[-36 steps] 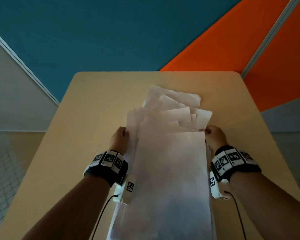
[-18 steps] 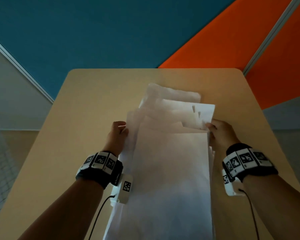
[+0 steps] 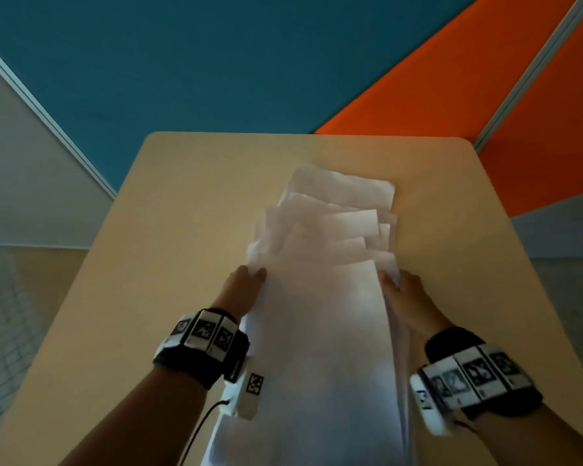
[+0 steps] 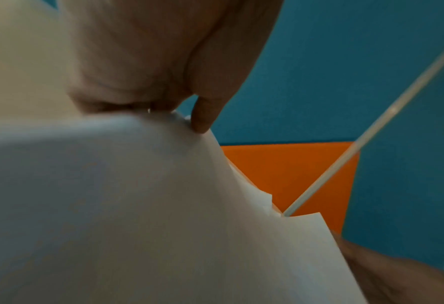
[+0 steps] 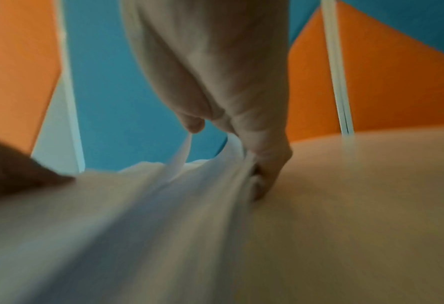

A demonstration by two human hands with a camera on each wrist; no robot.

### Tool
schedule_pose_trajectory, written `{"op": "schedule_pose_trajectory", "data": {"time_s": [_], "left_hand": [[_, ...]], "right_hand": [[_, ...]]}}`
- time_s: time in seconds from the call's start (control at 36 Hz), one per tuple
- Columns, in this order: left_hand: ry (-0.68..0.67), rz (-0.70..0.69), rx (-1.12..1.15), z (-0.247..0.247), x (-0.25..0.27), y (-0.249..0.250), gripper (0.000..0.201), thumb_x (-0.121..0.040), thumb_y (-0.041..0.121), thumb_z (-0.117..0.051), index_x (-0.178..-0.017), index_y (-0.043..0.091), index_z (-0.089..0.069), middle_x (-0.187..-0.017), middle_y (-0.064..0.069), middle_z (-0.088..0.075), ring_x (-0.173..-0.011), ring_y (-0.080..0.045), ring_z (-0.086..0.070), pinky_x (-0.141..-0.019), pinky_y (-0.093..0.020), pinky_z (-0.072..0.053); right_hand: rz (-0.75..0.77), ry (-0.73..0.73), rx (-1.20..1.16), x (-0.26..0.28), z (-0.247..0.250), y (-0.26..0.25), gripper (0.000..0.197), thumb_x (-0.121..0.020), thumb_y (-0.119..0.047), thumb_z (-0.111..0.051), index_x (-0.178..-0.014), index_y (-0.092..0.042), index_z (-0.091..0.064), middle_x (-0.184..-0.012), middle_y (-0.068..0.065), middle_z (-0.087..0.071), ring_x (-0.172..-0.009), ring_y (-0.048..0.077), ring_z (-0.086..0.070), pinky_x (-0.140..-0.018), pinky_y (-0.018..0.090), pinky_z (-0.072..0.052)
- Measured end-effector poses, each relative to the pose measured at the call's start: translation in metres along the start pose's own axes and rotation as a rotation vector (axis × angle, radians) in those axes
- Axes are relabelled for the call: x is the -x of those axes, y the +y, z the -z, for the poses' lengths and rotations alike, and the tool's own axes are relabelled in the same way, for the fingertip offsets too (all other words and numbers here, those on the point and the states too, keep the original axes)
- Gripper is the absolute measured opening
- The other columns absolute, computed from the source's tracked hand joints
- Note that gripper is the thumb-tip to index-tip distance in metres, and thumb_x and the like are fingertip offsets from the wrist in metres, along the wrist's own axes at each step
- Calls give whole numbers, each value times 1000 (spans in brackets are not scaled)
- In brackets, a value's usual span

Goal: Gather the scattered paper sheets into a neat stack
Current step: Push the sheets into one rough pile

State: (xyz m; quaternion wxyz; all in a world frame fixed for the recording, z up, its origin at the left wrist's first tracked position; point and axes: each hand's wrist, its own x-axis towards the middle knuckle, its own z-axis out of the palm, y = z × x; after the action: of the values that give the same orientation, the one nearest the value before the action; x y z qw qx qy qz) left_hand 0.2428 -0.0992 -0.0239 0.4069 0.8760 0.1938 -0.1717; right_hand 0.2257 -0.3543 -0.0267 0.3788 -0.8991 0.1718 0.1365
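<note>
Left hand [image 3: 241,290] and right hand [image 3: 406,294] each grip a side edge of the uneven white paper sheets [image 3: 323,314] between them.

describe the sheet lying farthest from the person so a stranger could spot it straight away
On the tan wooden table, follow the fanned white paper sheets away from the left hand and right hand. The farthest sheet alone shows a whole far edge, tilted against the table's edge.

A tan surface [image 3: 189,210] with rounded far corners spreads out on every side of the fingers. Beyond the fingertips stand a blue wall panel [image 3: 216,62] and an orange panel [image 3: 451,95], split by pale strips [image 3: 525,72].
</note>
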Motion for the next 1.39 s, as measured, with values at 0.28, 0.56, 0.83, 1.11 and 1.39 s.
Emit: {"op": "schedule_pose_trajectory", "data": {"time_s": [0.28, 0.56, 0.83, 1.11, 1.39], "left_hand": [[84, -4, 224, 15, 14, -29, 60, -86, 17, -59, -135, -3, -31, -132, -26, -43, -120, -42, -48, -101, -56, -42], [-53, -52, 17, -6, 59, -32, 47, -92, 26, -50, -130, 0, -42, -129, -26, -38, -125, -36, -39, -108, -39, -34], [17, -83, -189, 15, 102, -75, 49, -87, 25, -58, -127, -1, -46, -125, -23, -46, -110, -40, -54, -100, -41, -42], [-18, -66, -80, 3, 124, -70, 63, -81, 31, -65, -133, 4, -41, -132, -21, -42, -120, -35, -48, -105, -40, -41], [-165, -234, -262, -3, 154, -88, 102, -74, 40, -70, -147, 7, -7, -150, -13, -18, -138, -28, -25, -113, -32, -26]], "right_hand": [[-45, 83, 14, 13, 17, 17, 49, -89, -38, -52, -115, 3, -49, -116, 24, -53, -110, 36, -50, -86, 36, -40], [-54, -58, 48, 61, -18, 14, 62, -92, -36, -48, -138, -1, -28, -140, 21, -34, -131, 35, -36, -110, 39, -31], [-78, -35, 55, 106, 9, 55, 24, -92, -25, -51, -98, -1, -51, -99, 13, -41, -107, 35, -48, -98, 37, -39], [-59, -100, -3, 130, -18, 49, 48, -92, -35, -48, -127, -2, -44, -134, 20, -39, -126, 33, -40, -110, 40, -33], [128, -72, 87, 158, -28, 65, 67, -89, -32, -56, -143, -6, -26, -146, 16, -30, -135, 31, -29, -113, 37, -24]]}}
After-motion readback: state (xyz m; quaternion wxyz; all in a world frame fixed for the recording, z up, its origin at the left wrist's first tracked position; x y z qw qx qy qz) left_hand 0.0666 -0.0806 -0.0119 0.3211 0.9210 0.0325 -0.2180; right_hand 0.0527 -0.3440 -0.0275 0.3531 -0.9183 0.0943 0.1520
